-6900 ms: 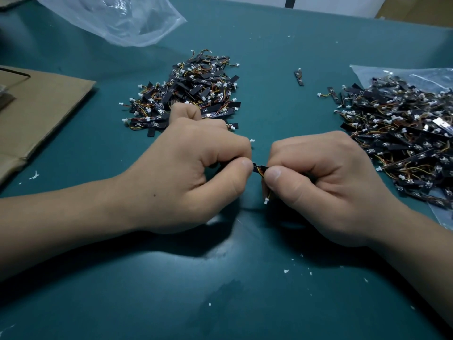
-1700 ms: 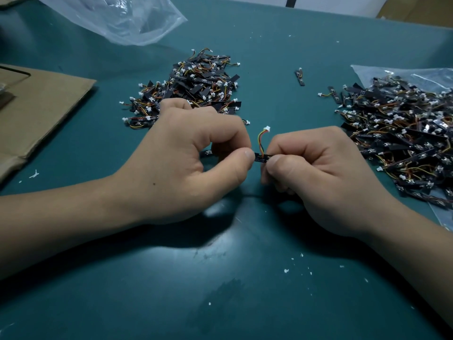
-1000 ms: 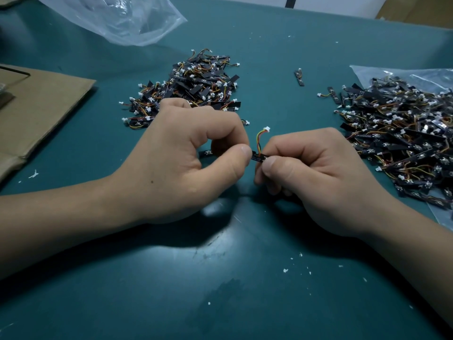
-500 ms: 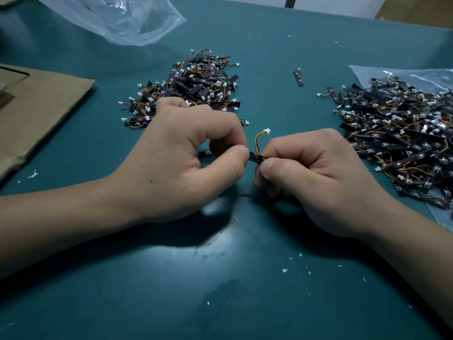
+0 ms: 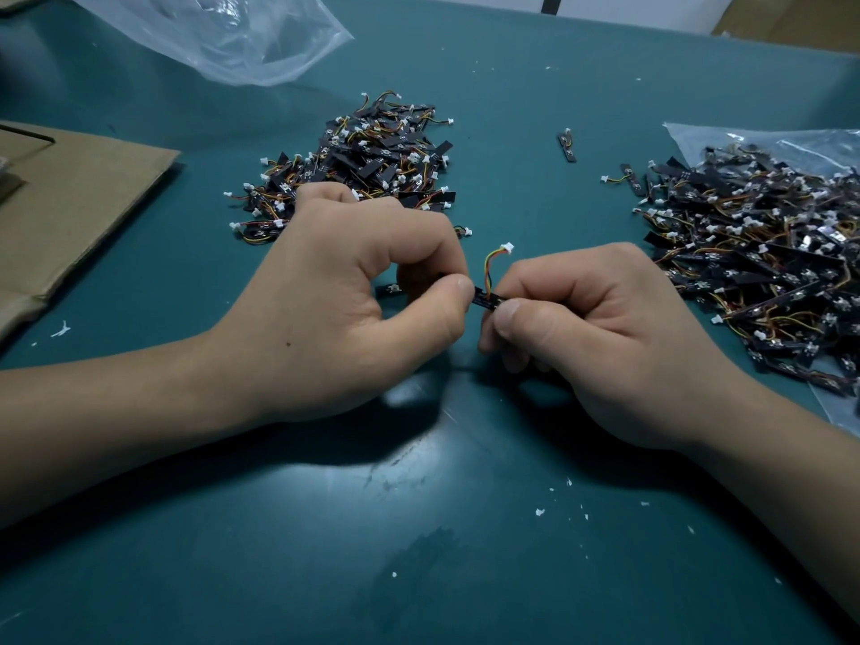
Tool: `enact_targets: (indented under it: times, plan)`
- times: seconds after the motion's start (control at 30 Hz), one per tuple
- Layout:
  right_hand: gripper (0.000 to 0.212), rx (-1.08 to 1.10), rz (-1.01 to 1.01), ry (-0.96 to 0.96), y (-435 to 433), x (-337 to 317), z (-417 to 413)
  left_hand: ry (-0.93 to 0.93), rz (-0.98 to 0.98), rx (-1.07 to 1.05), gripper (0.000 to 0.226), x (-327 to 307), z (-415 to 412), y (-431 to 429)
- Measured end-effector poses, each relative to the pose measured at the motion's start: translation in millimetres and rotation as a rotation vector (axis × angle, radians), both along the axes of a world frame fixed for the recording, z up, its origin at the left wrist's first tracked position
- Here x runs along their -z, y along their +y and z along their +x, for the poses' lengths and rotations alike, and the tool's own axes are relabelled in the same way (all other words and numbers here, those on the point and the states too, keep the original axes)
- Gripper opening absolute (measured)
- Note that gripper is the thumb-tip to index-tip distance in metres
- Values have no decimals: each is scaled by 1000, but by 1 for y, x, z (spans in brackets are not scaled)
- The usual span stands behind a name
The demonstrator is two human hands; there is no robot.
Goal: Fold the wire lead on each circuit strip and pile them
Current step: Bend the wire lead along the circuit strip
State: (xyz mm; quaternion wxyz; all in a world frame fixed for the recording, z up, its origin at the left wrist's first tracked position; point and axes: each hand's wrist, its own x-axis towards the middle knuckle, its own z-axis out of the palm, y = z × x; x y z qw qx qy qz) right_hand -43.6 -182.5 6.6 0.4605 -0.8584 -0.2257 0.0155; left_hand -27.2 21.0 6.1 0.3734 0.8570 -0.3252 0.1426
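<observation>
Hands are meeting low over the middle of the teal worktop (image 5: 419, 574), and between them they are holding one black circuit strip (image 5: 485, 300) just above the surface. The left hand (image 5: 344, 309) is pinching the strip between its thumb and curled forefinger, with the other fingers (image 5: 419, 277) folding down behind, and the strip's far end is poking out to the left beneath them. The right hand (image 5: 605, 346) is gripping the opposite end, its thumb pressing on top and the remaining fingers curling tightly underneath. Only a short stretch of the strip is showing in the gap between the two thumbs. From that stretch the wire lead (image 5: 487, 267), a few thin coloured strands, is arching upward and bending to the right, and its small white plug (image 5: 507, 247) is standing free just above the right forefinger. Behind the left hand a pile of strips (image 5: 372, 155) is lying on the bare worktop, the knuckles overlapping its near edge. Off to the right a larger, looser heap of strips (image 5: 763, 258) is spreading over a clear plastic bag (image 5: 726, 139). Between the two, farther back, a stray strip (image 5: 567, 146) is lying alone. A crumpled bag (image 5: 223, 34) is sitting at the far left, brown cardboard (image 5: 70, 211) is resting along the left edge, and white flecks (image 5: 540, 512) are dotting the near surface.
</observation>
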Motion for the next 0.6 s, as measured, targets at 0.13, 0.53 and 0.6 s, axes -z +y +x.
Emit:
enact_targets:
  times: [0.13, 0.53, 0.6]
  plan:
    - [23, 1, -5, 0, 0, 1, 0, -4, 1, 4, 19, 0, 0, 0]
    - [29, -16, 42, 5, -1, 2, 1, -34, -42, 7, 19, 0, 1, 2]
    - [40, -32, 9, -23, -2, 3, 1, -29, -76, 12, 18, 0, 2, 2]
